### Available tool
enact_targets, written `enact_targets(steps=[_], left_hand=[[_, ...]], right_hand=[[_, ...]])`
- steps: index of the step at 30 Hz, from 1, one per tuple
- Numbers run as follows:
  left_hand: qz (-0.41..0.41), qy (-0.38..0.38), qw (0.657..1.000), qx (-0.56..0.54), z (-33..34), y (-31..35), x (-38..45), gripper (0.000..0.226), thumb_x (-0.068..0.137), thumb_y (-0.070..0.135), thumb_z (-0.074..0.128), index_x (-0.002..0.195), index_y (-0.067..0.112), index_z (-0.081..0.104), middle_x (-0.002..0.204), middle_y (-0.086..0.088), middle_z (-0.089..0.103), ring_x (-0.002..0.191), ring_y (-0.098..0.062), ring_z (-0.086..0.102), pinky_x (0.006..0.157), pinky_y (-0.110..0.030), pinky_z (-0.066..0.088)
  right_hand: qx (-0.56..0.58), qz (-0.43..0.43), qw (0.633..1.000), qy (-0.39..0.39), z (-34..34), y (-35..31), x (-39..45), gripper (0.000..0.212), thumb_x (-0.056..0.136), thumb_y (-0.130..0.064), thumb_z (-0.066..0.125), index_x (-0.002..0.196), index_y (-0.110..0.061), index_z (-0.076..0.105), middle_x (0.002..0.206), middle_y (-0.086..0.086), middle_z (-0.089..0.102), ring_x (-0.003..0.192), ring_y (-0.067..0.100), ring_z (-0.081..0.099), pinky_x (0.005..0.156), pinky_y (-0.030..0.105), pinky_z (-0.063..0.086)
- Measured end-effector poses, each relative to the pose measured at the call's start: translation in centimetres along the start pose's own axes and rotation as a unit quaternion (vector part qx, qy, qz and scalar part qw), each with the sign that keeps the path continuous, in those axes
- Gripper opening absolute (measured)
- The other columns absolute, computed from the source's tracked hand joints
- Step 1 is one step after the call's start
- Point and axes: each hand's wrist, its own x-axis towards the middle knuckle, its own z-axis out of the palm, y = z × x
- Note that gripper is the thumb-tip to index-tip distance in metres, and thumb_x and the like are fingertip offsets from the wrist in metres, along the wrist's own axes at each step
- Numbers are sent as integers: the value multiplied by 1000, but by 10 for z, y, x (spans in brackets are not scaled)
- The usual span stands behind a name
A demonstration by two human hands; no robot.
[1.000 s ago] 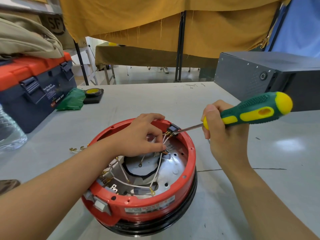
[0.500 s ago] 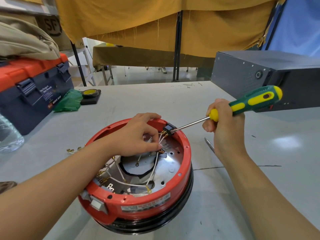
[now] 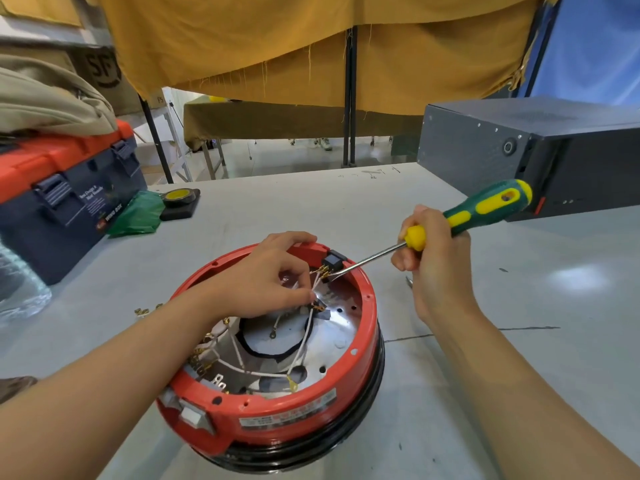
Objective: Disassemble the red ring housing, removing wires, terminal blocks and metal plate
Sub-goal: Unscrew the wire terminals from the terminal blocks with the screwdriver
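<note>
The red ring housing point(image 3: 294, 414) stands on the table on a black base, open side up. Inside lies a shiny metal plate point(image 3: 332, 337) crossed by white wires point(image 3: 301, 344) with brass terminals. A black terminal block point(image 3: 331, 263) sits on the far rim. My left hand point(image 3: 263, 275) reaches into the ring and pinches the white wires just below that block. My right hand point(image 3: 433, 268) grips a green and yellow screwdriver point(image 3: 485, 207), whose tip touches the underside of the block.
A blue and orange toolbox point(image 3: 65, 188) stands at the left with a green bag point(image 3: 138, 213) and a tape roll point(image 3: 180, 195) beside it. A dark grey case point(image 3: 519, 150) fills the right back. Loose brass terminals point(image 3: 145, 310) lie left of the ring. A water bottle point(image 3: 17, 289) is at the left edge.
My right hand has drawn back to the right and tilted the screwdriver handle higher, with the tip staying at the black block. My left hand keeps its pinch on the wires.
</note>
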Motion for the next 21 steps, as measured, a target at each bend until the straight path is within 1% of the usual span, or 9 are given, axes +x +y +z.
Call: enact_targets(steps=[3,7,11,12,14,16,17,18,21], left_hand=[[-5,10,1000,-21,-1,-1,1,16,80,26,70,66,21,67,144,18,33,125,3,30,88,-6,27],[-17,26,998,-50,-4,0,1,17,80,24,70,64,22,66,142,18,36,128,2,30,98,-17,26],[-31,72,995,-59,-16,4,-2,23,80,24,70,59,28,63,130,16,46,121,-2,39,97,-23,28],[-37,82,994,-67,-19,4,-4,23,81,25,70,60,28,63,124,15,51,115,-3,46,95,-23,32],[-56,99,988,-100,-26,2,-11,18,82,26,70,64,26,66,102,13,63,95,-2,58,86,-21,40],[-84,115,982,-121,-31,-2,-20,14,82,30,69,69,24,69,79,6,69,73,-3,61,73,-21,47],[-100,121,979,-133,-32,-4,-26,14,82,32,69,71,23,70,73,4,69,66,-4,61,67,-20,49],[-112,129,973,-154,-33,-7,-32,14,82,31,69,72,22,70,69,2,69,61,-5,60,63,-19,49],[-144,171,946,-235,-35,-18,-50,6,81,19,72,75,17,72,65,-2,70,55,-7,60,57,-14,49]], right_hand=[[-3,-13,1000,1,4,-1,-4,34,86,-16,49,53,-16,46,52,-5,46,38,11,34,41,19,33],[3,-20,1000,3,6,-1,-7,29,80,-24,52,51,-19,48,53,-3,46,37,12,35,42,22,35],[-3,-17,1000,-11,6,-1,-7,34,83,-28,54,49,-23,53,53,-5,48,38,11,38,43,23,38],[-6,-16,1000,-16,6,-1,-7,34,84,-29,54,51,-23,54,53,-5,49,39,10,39,44,23,39],[-11,-9,999,-31,6,-1,-8,31,84,-32,55,54,-23,56,51,-6,49,41,9,42,47,25,41],[-25,-2,998,-61,7,-1,-9,28,82,-33,56,56,-24,59,47,-5,49,42,10,44,53,30,41],[-34,-1,996,-81,8,0,-9,25,82,-33,56,58,-25,61,46,-4,49,43,10,46,56,33,43],[-42,1,994,-101,8,0,-11,22,82,-31,57,61,-24,61,47,-2,50,44,11,48,58,33,45],[-55,-5,985,-163,10,4,-16,16,87,-20,61,71,-20,62,54,1,57,51,13,57,61,25,52]])
